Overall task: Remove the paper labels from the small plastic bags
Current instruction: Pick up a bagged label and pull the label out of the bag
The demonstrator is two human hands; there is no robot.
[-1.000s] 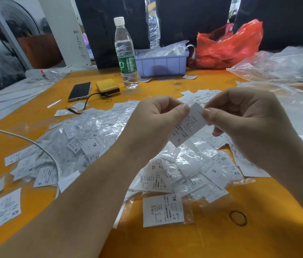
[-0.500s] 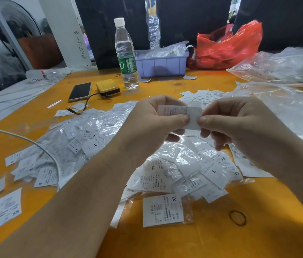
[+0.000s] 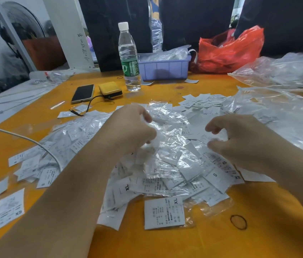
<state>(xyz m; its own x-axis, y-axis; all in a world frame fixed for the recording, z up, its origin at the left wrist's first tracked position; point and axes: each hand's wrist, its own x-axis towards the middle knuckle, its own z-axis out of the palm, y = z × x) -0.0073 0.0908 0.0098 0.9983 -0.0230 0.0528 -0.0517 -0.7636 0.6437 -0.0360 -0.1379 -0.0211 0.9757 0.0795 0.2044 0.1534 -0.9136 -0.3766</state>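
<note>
A large heap of small plastic bags (image 3: 165,146), paper labels (image 3: 164,213) inside, is spread mid-table and left to empty. Loose labels are stacked beyond. Both hands' (image 3: 134,127) (image 3: 240,140) curled grips are blurred; contents cannot be told.

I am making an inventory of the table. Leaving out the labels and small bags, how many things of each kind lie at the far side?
Water bottle: 1
Phone: 1
Yellow case: 1
Purple bin: 1
Red bag: 1
Total: 5
</note>
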